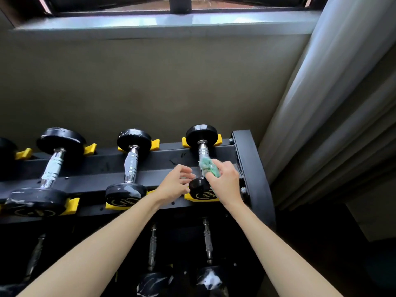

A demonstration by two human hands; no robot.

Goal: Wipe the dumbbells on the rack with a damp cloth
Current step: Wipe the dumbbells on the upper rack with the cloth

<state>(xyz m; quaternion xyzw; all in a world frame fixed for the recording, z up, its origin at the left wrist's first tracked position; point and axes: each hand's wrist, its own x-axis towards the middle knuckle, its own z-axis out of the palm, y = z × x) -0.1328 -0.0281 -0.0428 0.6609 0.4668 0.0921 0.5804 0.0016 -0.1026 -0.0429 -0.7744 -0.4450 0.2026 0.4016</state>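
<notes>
My right hand [225, 181] grips green cloth [206, 166] on rightmost dumbbell [201, 133] handle; left hand [173, 185] loose, holding nothing; yellow print [205, 195] unreadable; rack end post [246, 151] just right.

Rack [250, 168]: black frame, two tiers, standing against the wall.
Upper-tier dumbbells [131, 166]: three in full view, black heads seated in yellow cradles [71, 205], chrome handles bridging both rails.
Lower-tier dumbbells [152, 247]: dim, lying parallel.

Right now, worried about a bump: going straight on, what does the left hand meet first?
Likely the left hand meets the rightmost dumbbell, near its front head; depth unclear.
</notes>
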